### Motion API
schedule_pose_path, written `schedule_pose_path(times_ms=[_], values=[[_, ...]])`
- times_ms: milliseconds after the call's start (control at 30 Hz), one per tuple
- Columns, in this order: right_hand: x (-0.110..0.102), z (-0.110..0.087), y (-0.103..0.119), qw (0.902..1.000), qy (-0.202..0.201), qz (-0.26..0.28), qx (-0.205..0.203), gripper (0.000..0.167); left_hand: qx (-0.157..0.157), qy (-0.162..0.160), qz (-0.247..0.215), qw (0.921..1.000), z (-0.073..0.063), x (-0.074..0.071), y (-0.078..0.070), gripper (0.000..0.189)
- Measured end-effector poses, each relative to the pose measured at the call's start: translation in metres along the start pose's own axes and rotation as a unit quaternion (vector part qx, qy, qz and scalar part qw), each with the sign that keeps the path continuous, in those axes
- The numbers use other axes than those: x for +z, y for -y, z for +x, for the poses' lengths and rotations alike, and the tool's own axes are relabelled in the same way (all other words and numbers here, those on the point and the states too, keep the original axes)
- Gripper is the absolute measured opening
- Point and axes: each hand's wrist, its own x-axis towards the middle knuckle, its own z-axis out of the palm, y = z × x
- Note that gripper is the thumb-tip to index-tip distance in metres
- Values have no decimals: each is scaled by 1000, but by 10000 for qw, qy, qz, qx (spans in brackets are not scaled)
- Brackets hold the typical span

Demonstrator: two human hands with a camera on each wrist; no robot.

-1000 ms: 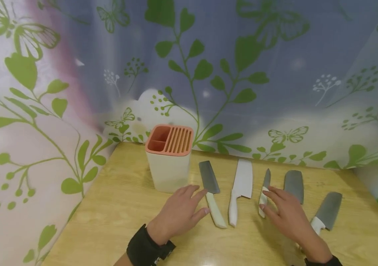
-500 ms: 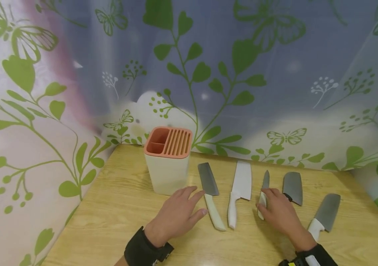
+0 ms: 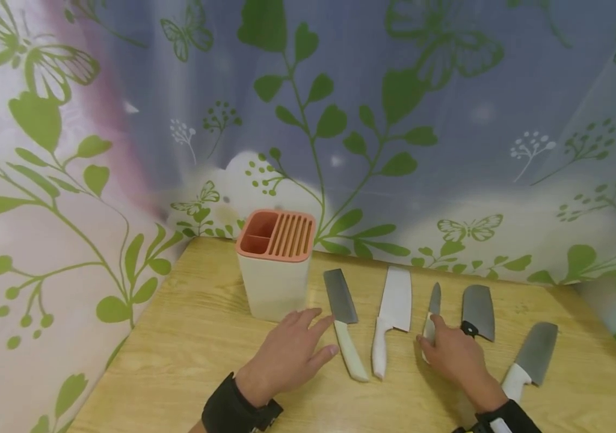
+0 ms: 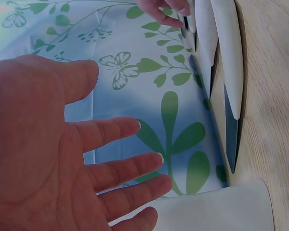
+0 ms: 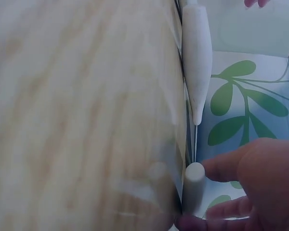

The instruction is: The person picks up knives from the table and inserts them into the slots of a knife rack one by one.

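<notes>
My right hand (image 3: 456, 355) pinches the pale handle of a small paring knife (image 3: 435, 297) lying on the table. In the right wrist view the thumb touches one side of its handle (image 5: 194, 180) and the fingertips reach round lower down. My left hand (image 3: 283, 352) hovers with spread fingers, palm bare in the left wrist view, beside a dark-bladed knife (image 3: 350, 352) with a cream handle. Between the hands lies a white-bladed cleaver (image 3: 396, 297). To the right are a dark cleaver with a black handle (image 3: 478, 310), partly hidden by my right hand, and another with a white handle (image 3: 538, 355).
A cream knife block (image 3: 275, 288) with an orange slotted top (image 3: 293, 236) stands upright behind my left hand. It has two open compartments beside the slots. The wooden table (image 3: 178, 361) ends at a leaf-patterned curtain (image 3: 449, 150) at the back and left.
My right hand has lowered onto the paring knife's handle, and its fingers have closed in around it. My left hand stays almost where it was.
</notes>
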Motion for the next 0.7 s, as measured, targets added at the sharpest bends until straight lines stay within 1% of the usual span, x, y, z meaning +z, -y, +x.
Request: schedule_pose_path(times_ms=[167,233,333,400,500,533,600,633,700], values=[[0,3,-1,9989,443,-148,-67,70,-6,101,-48,9999,1,1,0,51],[-1,3,-1,9988,452,-163,-89,70,-11,128,-62,9999,1,2,0,51],[-1,1,0,9995,288,-103,-103,68,-40,208,-92,9997,2,3,1,52],[-2,-1,0,9998,131,-51,-114,62,-58,247,-140,9996,2,5,1,53],[-3,-5,-1,9999,-70,61,-75,37,-69,252,-188,9995,2,6,1,53],[-3,-6,-2,9998,-137,102,-65,32,-71,249,-196,9995,3,6,1,53],[-5,-9,-3,9994,-263,198,-55,28,-58,225,-175,9996,3,7,0,53],[-6,-10,-3,9993,-286,236,-44,29,-52,217,-156,9996,3,7,0,53],[-10,-11,-4,9991,-290,303,-29,26,-34,211,-130,9997,2,6,-1,53]])
